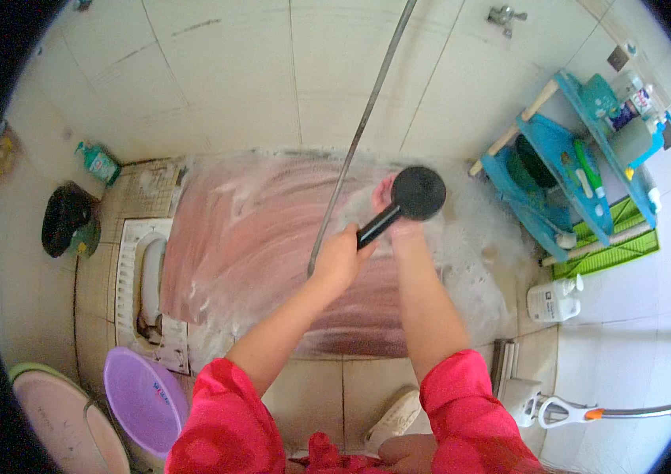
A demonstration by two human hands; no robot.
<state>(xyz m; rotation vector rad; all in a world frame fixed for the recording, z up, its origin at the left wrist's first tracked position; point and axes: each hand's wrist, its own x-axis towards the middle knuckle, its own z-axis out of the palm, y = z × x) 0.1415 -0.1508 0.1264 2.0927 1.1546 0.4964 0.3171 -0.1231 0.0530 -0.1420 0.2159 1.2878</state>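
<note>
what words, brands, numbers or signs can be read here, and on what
None reads clearly:
Purple basin: dark marking, too blurred.
White pump bottle, right: label print too small.
Green pump bottle, left: label too blurred.
Purple-and-white pack, upper right: print too blurred.

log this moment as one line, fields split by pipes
left hand: gripping handle of black handheld shower head | right hand: partly hidden behind it | pink mat: foamy, spread on tiled floor
</note>
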